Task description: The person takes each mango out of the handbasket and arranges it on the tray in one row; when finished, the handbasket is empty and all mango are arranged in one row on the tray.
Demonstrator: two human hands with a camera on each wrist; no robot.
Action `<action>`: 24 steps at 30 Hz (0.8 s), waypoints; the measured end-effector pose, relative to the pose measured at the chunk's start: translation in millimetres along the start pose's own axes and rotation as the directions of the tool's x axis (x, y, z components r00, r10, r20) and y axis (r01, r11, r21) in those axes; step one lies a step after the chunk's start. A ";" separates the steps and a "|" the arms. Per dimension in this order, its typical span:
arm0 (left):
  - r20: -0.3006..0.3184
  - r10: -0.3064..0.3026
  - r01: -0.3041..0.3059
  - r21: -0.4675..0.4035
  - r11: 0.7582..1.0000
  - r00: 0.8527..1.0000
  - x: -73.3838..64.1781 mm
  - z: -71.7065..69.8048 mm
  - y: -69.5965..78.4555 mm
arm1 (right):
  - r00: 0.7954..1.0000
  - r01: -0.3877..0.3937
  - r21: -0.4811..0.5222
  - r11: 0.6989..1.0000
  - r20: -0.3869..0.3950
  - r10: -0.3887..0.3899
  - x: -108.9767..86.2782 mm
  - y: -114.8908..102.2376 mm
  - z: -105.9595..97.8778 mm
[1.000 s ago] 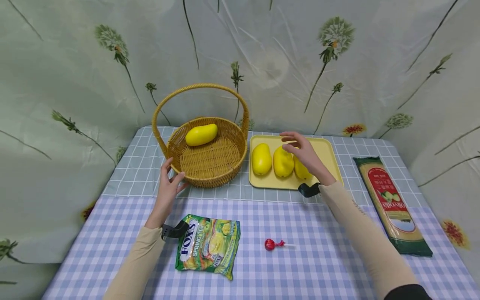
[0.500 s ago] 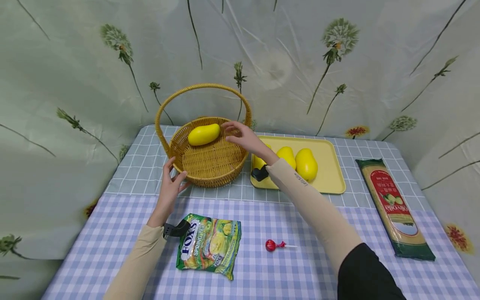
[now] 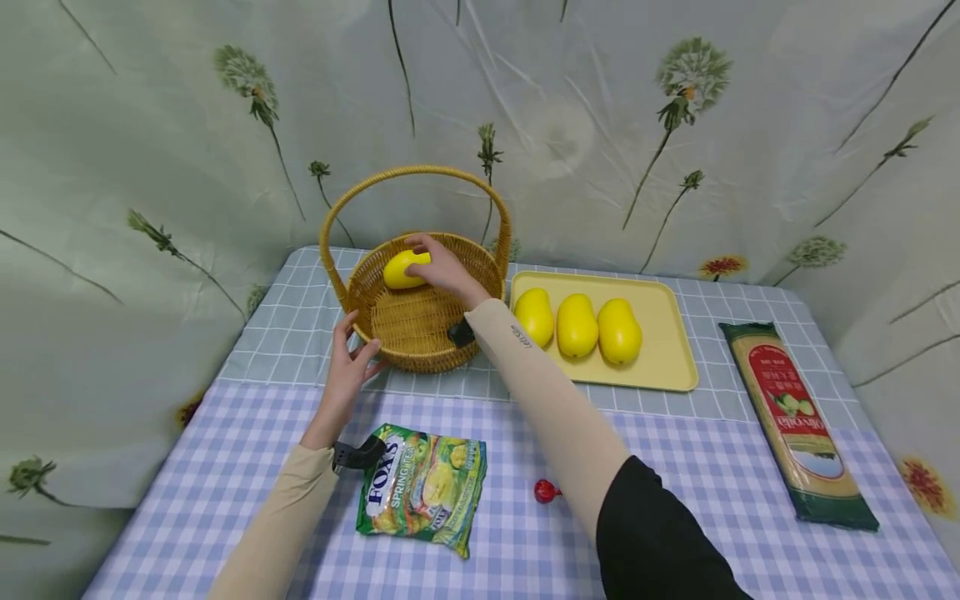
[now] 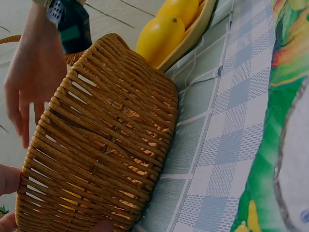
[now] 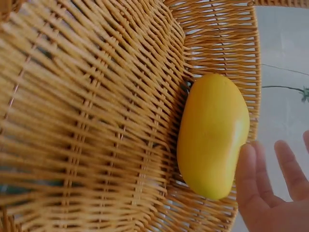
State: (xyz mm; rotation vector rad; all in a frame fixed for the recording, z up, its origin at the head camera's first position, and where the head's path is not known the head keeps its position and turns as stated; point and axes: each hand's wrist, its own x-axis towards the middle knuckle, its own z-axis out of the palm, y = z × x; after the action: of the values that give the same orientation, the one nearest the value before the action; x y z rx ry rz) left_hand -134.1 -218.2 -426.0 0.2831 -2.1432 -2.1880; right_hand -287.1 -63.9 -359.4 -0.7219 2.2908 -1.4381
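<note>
A yellow mango (image 3: pixel 405 271) lies on its side in the wicker basket (image 3: pixel 420 360), against the back left wall. My right hand (image 3: pixel 446 271) is over the basket, partly covering the mango. In the right wrist view, that hand (image 5: pixel 275 198) has its fingers spread and uncurled beside the mango (image 5: pixel 212 137); whether a fingertip touches it I cannot tell. My left hand (image 3: pixel 347 375) holds the basket's front left rim. The left wrist view has its fingertips (image 4: pixel 8 180) at the rim and another low on the woven side. Three more mangoes (image 3: pixel 577 327) lie on a yellow tray (image 3: pixel 667 358).
In front of the basket lies a green bag of Fox's candy (image 3: pixel 423 492). A red lollipop (image 3: pixel 546 492) is partly hidden under the right forearm. A long pasta packet (image 3: pixel 798 425) lies at the right. The basket's tall handle (image 3: pixel 416 170) arches above it.
My right hand has moved left from over the tray, across the basket's right side, to the mango inside. The left hand stays at the rim. The camera view has shifted slightly.
</note>
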 end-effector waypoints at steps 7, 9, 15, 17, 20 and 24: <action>0.026 0.008 -0.009 0.008 1.000 1.000 -8.2 8.1 15.0 | 0.996 -0.092 0.045 0.995 0.027 0.090 2.7 5.0 7.5; 0.026 0.011 -0.011 0.009 1.000 1.000 -8.9 8.2 17.0 | 0.994 -0.104 0.048 0.993 0.042 0.102 4.7 7.0 9.2; 0.025 0.015 -0.014 -0.008 1.000 1.000 -8.4 7.1 18.7 | 0.991 -0.123 -0.024 0.992 0.048 0.124 13.0 12.4 16.6; 0.024 0.013 -0.013 -0.013 1.000 1.000 -8.3 6.9 18.7 | 0.991 -0.127 -0.089 0.988 0.017 0.129 15.3 13.5 19.2; 0.018 0.005 -0.005 -0.020 1.000 1.000 -8.8 6.5 18.8 | 0.988 -0.153 -0.152 0.976 -0.034 0.150 17.1 14.3 22.2; 0.008 -0.005 0.005 -0.021 1.000 1.000 -9.8 5.6 18.3 | 0.977 -0.212 -0.129 0.969 -0.062 0.206 14.8 13.9 23.6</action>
State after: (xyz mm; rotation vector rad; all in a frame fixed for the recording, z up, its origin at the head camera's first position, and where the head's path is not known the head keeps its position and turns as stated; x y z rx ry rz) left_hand -126.9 -211.5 -406.9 0.2785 -2.1243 -2.2170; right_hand -289.9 -84.7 -382.4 -0.4690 2.4365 -1.2271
